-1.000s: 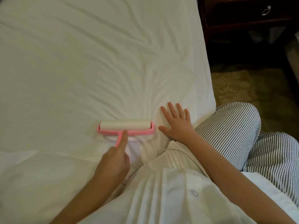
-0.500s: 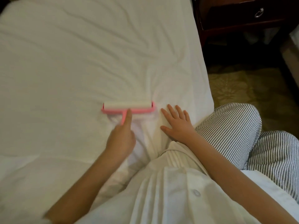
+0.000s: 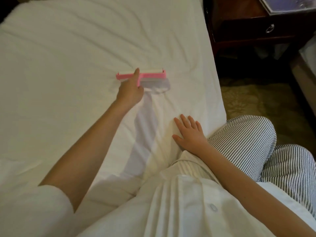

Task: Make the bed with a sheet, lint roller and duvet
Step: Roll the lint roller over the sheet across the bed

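Observation:
A white sheet [image 3: 71, 62] covers the bed, with wrinkles fanning out across the middle. On it lies a pink lint roller [image 3: 152, 75] with a white roll. My left hand [image 3: 130, 91] grips its pink handle, index finger stretched along the handle up to the frame, arm reaching far over the bed. My right hand [image 3: 189, 134] rests flat on the sheet near the bed's right edge, fingers spread and straight. The duvet is not in view.
A dark wooden nightstand [image 3: 248, 31] with a ring-pull drawer stands to the right of the bed's head end. Patterned carpet [image 3: 248, 103] lies beside the bed. My knee in striped trousers [image 3: 242, 139] sits against the bed's right edge.
My left hand has pushed the lint roller away from me, further up the sheet, with the arm stretching out. My right hand has stayed flat in the same spot.

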Available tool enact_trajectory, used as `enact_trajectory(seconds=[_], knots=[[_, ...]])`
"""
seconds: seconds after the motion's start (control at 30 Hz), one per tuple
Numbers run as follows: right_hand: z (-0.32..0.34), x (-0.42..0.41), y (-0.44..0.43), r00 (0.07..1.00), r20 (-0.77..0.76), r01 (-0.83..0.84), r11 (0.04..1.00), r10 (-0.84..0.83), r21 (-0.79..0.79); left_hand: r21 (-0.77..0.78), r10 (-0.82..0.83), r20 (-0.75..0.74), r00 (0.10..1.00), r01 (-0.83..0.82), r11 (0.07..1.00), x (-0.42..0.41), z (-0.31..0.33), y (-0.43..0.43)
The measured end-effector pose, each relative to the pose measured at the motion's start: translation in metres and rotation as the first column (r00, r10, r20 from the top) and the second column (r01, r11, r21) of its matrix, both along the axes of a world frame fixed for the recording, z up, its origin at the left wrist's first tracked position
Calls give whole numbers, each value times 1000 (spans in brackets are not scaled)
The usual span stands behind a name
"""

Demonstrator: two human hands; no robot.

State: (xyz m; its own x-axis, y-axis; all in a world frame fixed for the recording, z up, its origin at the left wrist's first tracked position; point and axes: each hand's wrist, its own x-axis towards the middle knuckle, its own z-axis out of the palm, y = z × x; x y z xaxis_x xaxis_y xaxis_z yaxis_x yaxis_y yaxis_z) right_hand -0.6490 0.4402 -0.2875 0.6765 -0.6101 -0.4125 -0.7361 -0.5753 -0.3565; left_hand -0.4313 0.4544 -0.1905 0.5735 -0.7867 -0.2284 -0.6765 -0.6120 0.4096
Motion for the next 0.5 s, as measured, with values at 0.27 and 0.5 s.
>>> enact_trajectory(seconds=[0.27, 0.5], knots=[[4, 41, 25, 999, 48, 22, 1000, -21, -22, 172, 110, 66, 992, -120, 978, -23, 38, 194], [-2, 46, 41, 996, 59, -59, 998, 61, -33, 284, 118, 57, 991, -129, 950, -5, 2, 202]])
